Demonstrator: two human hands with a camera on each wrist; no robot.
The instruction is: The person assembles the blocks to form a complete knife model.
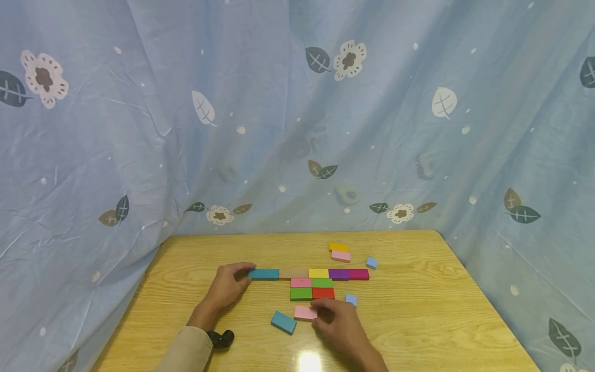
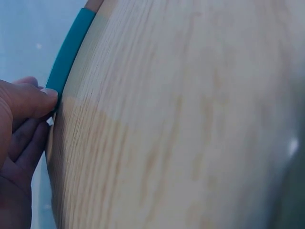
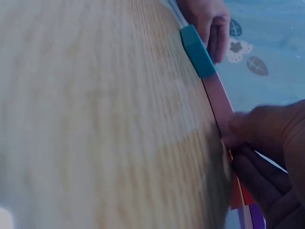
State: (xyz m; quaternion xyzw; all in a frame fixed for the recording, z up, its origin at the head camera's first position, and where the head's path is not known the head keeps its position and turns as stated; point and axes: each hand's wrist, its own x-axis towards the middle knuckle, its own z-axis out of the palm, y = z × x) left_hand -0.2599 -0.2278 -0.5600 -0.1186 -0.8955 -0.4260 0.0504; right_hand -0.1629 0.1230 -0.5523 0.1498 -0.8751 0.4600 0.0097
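Note:
At the left end of a row of blocks, my left hand [image 1: 226, 285] pinches the end of a long teal block [image 1: 264, 275] between thumb and fingers; the left wrist view shows the thumb [image 2: 40, 99] on its side. Nearer the front, my right hand [image 1: 341, 324] pinches the right end of a pink block [image 1: 304, 313] lying on the table. A tilted teal block [image 1: 283, 322] lies just left of it. Rightward along the row come a wood-coloured block [image 1: 294, 274], a yellow [image 1: 318, 273], a purple [image 1: 339, 274] and a magenta block [image 1: 359, 274].
Below the row sit a pink [image 1: 301, 282], two green [image 1: 322, 282] and a red block [image 1: 323, 293], edge to edge. Small blue blocks [image 1: 372, 263] lie to the right. An orange block [image 1: 339, 247] touches another pink block [image 1: 341, 256] behind the row. A patterned curtain [image 1: 288, 129] surrounds the table [image 1: 418, 320].

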